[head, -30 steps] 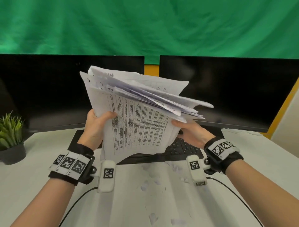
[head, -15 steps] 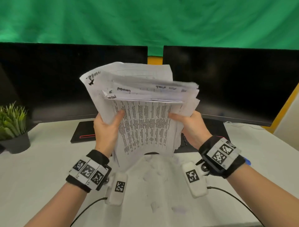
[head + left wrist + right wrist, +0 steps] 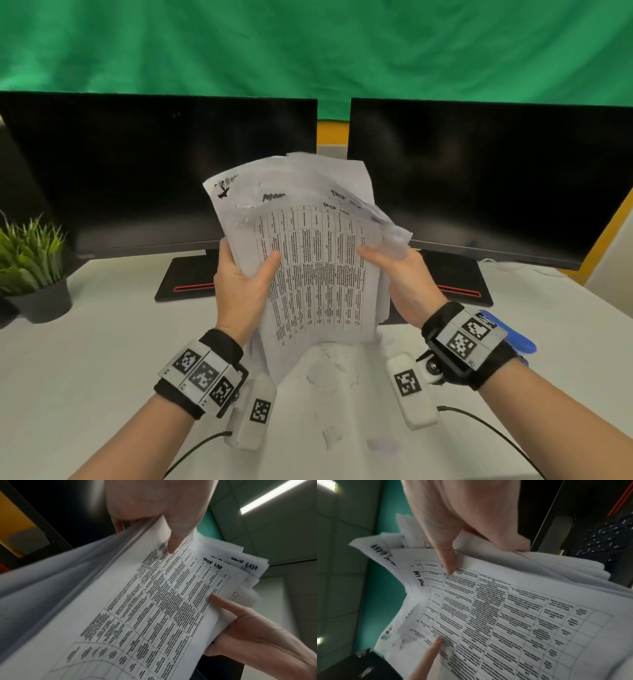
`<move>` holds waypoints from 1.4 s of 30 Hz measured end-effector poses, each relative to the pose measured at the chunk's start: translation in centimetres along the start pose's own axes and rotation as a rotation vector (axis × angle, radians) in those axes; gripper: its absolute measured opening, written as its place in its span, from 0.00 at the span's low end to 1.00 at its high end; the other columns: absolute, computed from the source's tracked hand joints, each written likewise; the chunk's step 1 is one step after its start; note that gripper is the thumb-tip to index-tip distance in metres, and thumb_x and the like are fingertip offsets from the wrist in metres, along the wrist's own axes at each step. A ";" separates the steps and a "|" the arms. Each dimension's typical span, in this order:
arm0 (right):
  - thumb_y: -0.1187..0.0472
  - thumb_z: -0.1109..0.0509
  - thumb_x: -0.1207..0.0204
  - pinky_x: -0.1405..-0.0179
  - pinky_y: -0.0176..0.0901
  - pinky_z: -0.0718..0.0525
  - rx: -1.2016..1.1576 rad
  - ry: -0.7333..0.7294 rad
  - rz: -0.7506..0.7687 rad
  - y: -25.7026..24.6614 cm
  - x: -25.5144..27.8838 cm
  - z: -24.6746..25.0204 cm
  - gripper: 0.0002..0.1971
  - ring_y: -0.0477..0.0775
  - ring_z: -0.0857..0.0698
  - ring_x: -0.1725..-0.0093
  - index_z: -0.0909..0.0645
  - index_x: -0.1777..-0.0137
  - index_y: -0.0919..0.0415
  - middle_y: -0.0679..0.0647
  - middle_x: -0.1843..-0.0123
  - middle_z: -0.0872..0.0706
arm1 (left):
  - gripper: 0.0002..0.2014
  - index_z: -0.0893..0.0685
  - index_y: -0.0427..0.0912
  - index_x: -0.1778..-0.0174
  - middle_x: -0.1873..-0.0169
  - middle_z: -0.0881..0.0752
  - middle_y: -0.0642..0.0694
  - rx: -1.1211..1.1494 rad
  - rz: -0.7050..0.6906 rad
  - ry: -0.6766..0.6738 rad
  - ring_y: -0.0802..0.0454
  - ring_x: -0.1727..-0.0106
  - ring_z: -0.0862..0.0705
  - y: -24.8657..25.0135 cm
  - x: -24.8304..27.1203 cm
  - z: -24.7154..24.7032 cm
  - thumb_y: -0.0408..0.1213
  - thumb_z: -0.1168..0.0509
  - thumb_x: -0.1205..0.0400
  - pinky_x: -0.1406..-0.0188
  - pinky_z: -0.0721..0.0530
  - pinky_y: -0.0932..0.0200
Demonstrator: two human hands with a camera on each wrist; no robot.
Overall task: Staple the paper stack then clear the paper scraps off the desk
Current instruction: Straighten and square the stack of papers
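An uneven stack of printed paper (image 3: 315,260) stands nearly upright above the white desk (image 3: 102,349), its top sheets fanned and curled. My left hand (image 3: 245,274) grips its left edge, thumb on the front sheet (image 3: 171,601). My right hand (image 3: 397,274) grips the right edge, thumb across the printed table (image 3: 488,615). Small white paper scraps (image 3: 334,373) lie scattered on the desk below the stack. A blue stapler (image 3: 513,337) peeks out behind my right wrist.
Two dark monitors (image 3: 154,171) (image 3: 489,181) stand at the back on black bases with red stripes (image 3: 191,286). A potted green plant (image 3: 30,267) sits at the far left. A dark keyboard (image 3: 606,540) lies beneath the papers in the right wrist view.
The fanned, tilted stack has been turned upright and gathered closer together between both hands. It now sits lower and nearer the desk.
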State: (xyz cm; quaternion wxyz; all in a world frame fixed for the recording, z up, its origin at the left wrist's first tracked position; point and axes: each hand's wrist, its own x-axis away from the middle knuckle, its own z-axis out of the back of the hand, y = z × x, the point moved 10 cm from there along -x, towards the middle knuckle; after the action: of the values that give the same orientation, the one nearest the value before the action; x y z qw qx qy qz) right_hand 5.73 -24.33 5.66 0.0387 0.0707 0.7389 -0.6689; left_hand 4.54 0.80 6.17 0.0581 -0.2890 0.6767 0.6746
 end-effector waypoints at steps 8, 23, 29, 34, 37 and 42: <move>0.56 0.33 0.23 0.45 0.52 0.16 -0.003 0.021 0.004 -0.3 -1.0 -0.7 0.22 0.54 0.15 0.40 0.29 0.30 0.56 0.55 0.38 0.16 | 0.18 0.34 0.50 0.39 0.53 0.21 0.62 0.075 0.054 0.006 0.65 0.53 0.18 -0.3 0.3 -0.4 0.31 0.35 0.18 0.59 0.20 0.69; 0.62 0.38 0.19 0.36 0.57 0.19 0.114 0.001 0.057 -0.9 -0.5 -0.6 0.16 0.53 0.17 0.39 0.33 0.33 0.53 0.54 0.37 0.20 | 0.16 0.38 0.49 0.39 0.47 0.21 0.57 0.047 -0.007 -0.058 0.60 0.46 0.17 -1.0 0.7 -1.2 0.30 0.42 0.16 0.57 0.16 0.68; 0.55 0.43 0.17 0.43 0.51 0.18 0.023 0.007 0.003 -0.2 -1.4 -1.2 0.20 0.54 0.19 0.36 0.39 0.26 0.55 0.57 0.31 0.23 | 0.13 0.37 0.47 0.39 0.54 0.23 0.58 0.107 0.142 -0.044 0.64 0.55 0.19 -3.1 0.9 -1.0 0.30 0.43 0.15 0.63 0.21 0.72; 0.57 0.44 0.16 0.54 0.42 0.18 0.095 -0.044 -0.051 0.1 -1.9 -1.4 0.23 0.48 0.18 0.45 0.45 0.24 0.54 0.56 0.34 0.23 | 0.20 0.32 0.53 0.35 0.48 0.20 0.59 0.055 0.194 -0.127 0.62 0.48 0.17 -4.6 0.6 -1.6 0.28 0.39 0.17 0.56 0.14 0.62; 0.66 0.36 0.21 0.45 0.48 0.15 0.253 0.022 0.106 -2.6 -2.0 -0.6 0.33 0.52 0.21 0.36 0.49 0.23 0.49 0.58 0.26 0.31 | 0.21 0.30 0.49 0.28 0.44 0.19 0.56 0.038 0.156 -0.108 0.65 0.48 0.18 -3.9 0.0 -1.7 0.30 0.40 0.16 0.52 0.13 0.63; 0.62 0.28 0.30 0.22 0.71 0.53 1.162 0.300 0.628 -12.5 1.2 -1.1 0.43 0.58 0.46 0.18 0.46 0.19 0.45 0.52 0.19 0.42 | 0.11 0.25 0.47 0.40 0.51 0.19 0.60 -0.171 -0.187 -0.136 0.73 0.50 0.17 2.5 -0.8 -3.3 0.30 0.40 0.16 0.57 0.15 0.73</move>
State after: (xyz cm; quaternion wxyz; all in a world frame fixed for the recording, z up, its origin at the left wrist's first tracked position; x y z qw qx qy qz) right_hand 2.61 -24.35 17.92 0.0840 0.3836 0.2011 -0.8974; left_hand 5.06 -2.28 8.98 0.1416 -0.3086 0.5814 0.7394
